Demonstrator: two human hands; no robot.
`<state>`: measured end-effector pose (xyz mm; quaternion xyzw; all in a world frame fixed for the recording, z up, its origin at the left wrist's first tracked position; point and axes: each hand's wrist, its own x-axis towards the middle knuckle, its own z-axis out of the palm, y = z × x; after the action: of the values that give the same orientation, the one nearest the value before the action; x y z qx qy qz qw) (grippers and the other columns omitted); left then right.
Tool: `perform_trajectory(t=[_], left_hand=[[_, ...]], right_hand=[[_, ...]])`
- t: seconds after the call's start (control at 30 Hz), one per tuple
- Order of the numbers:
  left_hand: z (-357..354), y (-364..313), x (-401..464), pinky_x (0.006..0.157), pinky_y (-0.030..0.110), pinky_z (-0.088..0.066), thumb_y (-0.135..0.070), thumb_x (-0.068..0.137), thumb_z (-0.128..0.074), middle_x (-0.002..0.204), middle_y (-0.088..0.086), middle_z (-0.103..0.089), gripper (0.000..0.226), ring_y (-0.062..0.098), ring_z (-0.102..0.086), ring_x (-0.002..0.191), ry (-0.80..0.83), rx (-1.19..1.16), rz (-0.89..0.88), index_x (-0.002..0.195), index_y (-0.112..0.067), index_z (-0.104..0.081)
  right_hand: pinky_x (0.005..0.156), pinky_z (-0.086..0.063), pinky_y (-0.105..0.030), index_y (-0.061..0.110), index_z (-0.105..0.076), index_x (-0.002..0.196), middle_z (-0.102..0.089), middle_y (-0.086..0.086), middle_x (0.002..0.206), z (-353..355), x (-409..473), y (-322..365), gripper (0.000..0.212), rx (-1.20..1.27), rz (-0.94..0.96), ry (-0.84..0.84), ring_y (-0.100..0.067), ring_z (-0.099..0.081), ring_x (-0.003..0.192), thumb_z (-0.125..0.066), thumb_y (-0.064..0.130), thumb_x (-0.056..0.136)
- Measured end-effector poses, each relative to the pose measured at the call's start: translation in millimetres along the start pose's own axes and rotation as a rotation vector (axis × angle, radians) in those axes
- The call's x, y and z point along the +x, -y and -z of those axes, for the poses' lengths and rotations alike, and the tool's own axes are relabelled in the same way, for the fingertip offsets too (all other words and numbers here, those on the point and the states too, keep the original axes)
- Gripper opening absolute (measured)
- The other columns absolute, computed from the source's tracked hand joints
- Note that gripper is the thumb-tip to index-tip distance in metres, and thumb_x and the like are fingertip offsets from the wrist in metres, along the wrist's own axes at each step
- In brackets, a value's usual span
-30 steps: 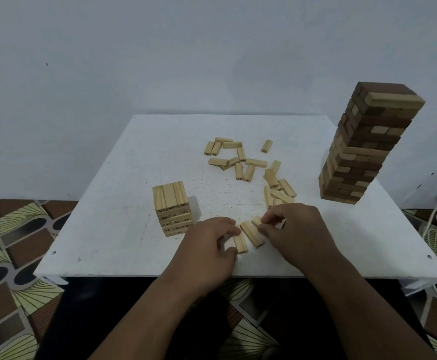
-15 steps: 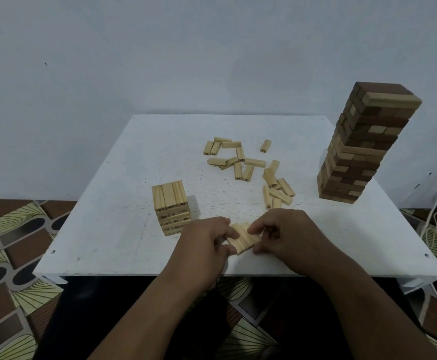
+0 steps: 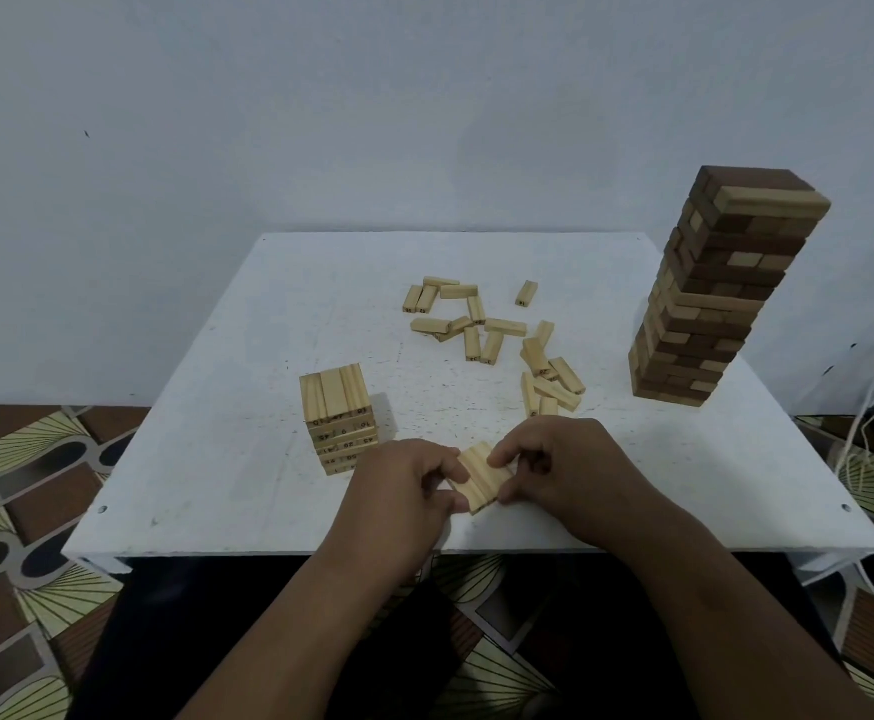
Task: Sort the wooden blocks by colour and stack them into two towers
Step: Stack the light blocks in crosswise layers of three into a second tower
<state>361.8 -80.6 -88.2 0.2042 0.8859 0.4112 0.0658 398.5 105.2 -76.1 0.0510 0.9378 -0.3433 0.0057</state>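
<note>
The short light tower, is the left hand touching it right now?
Apart. The head view shows white table between the left hand and the short light tower.

Hidden at 6 o'clock: both ends of the row of pale blocks [image 3: 484, 478], covered by the left hand [image 3: 403, 493] on one side and the right hand [image 3: 564, 467] on the other. Block count in that row hard to call. Tucked behind the right hand's knuckles, the near ends of the loose blocks [image 3: 549, 387] toward 1 o'clock. Numbers printed on the short pale tower [image 3: 338, 418] at 9 o'clock mostly too small to read. Cut off by the right edge at 3 o'clock, white cords [image 3: 861, 439]. Forearms cropped at the bottom edge.
</note>
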Motion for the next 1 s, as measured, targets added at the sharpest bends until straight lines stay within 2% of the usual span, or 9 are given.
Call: perform_trajectory(t=[0.13,0.3,0.43,0.53,0.63,0.77,0.87,0.93,1.0], left_hand=[[-1,-2,0,0.066,-0.001,-0.038,-0.007,0.071,-0.085,0.098,-0.012,-0.072,0.019,-0.022,-0.053,0.070,-0.004,-0.013,0.010,0.082,-0.021,-0.078],[-1,-2,-1,0.065,0.003,-0.041,-0.007,0.071,-0.085,0.089,-0.011,-0.072,0.023,-0.006,-0.059,0.073,-0.032,0.004,0.018,0.087,-0.023,-0.079],[0,-2,-2,0.064,0.005,-0.043,-0.008,0.070,-0.086,0.080,-0.010,-0.069,0.022,0.001,-0.062,0.073,-0.032,0.000,0.011,0.083,-0.024,-0.078],[1,-6,-3,0.063,0.005,-0.039,-0.014,0.070,-0.087,0.082,-0.011,-0.067,0.020,-0.002,-0.056,0.069,-0.026,0.018,0.001,0.085,-0.024,-0.078],[2,-8,-1,0.064,0.001,-0.036,-0.017,0.072,-0.086,0.090,-0.007,-0.070,0.021,-0.002,-0.053,0.069,-0.020,0.035,-0.008,0.092,-0.020,-0.080],[2,-8,-1,0.065,0.003,-0.038,-0.017,0.075,-0.084,0.091,-0.006,-0.070,0.017,0.001,-0.056,0.071,-0.005,0.043,-0.046,0.091,-0.021,-0.080],[-2,-1,-2,0.084,0.017,-0.047,-0.017,0.075,-0.082,0.115,-0.011,-0.067,0.016,0.006,-0.061,0.099,-0.002,0.069,-0.096,0.082,-0.031,-0.076],[-4,2,-4,0.097,0.032,-0.047,-0.019,0.075,-0.077,0.129,-0.014,-0.059,0.017,0.008,-0.051,0.121,0.029,0.087,-0.119,0.081,-0.035,-0.072],[-5,3,-5,0.100,0.033,-0.045,-0.019,0.072,-0.070,0.131,-0.015,-0.056,0.019,0.009,-0.045,0.126,0.062,0.089,-0.134,0.082,-0.035,-0.069]], right_hand=[[0.066,-0.041,-0.011,0.030,-0.077,0.088,-0.066,0.009,0.087,0,1,1,0.025,-0.010,0.006,0.004,-0.006,-0.059,0.078,-0.089,0.022,0.067],[0.068,-0.043,-0.012,0.029,-0.077,0.092,-0.066,0.008,0.089,1,0,3,0.026,-0.030,0.018,0.016,-0.007,-0.058,0.079,-0.088,0.025,0.068],[0.062,-0.043,-0.013,0.030,-0.075,0.093,-0.063,0.011,0.081,3,-4,4,0.039,-0.039,0.052,0.009,-0.004,-0.057,0.071,-0.091,0.041,0.059],[0.059,-0.035,-0.011,0.031,-0.074,0.095,-0.056,0.017,0.079,-1,-4,9,0.048,-0.092,0.080,-0.001,0.000,-0.052,0.069,-0.089,0.053,0.055],[0.060,-0.033,-0.011,0.032,-0.071,0.088,-0.054,0.018,0.079,-2,-5,9,0.039,-0.086,0.096,-0.010,0.000,-0.049,0.069,-0.089,0.050,0.058],[0.060,-0.035,-0.013,0.030,-0.065,0.082,-0.053,0.016,0.080,-4,-8,5,0.030,-0.036,0.099,-0.013,0.000,-0.048,0.072,-0.085,0.034,0.060],[0.064,-0.039,-0.017,0.029,-0.061,0.084,-0.056,0.015,0.087,-5,-7,3,0.031,-0.018,0.115,0.013,-0.001,-0.049,0.079,-0.081,0.026,0.060],[0.068,-0.044,-0.022,0.030,-0.059,0.084,-0.060,0.012,0.095,-2,-7,1,0.032,0.001,0.131,0.041,-0.004,-0.052,0.085,-0.079,0.022,0.061],[0.071,-0.045,-0.019,0.031,-0.059,0.085,-0.062,0.013,0.100,1,-8,0,0.033,0.025,0.140,0.064,-0.003,-0.054,0.089,-0.078,0.018,0.062]])
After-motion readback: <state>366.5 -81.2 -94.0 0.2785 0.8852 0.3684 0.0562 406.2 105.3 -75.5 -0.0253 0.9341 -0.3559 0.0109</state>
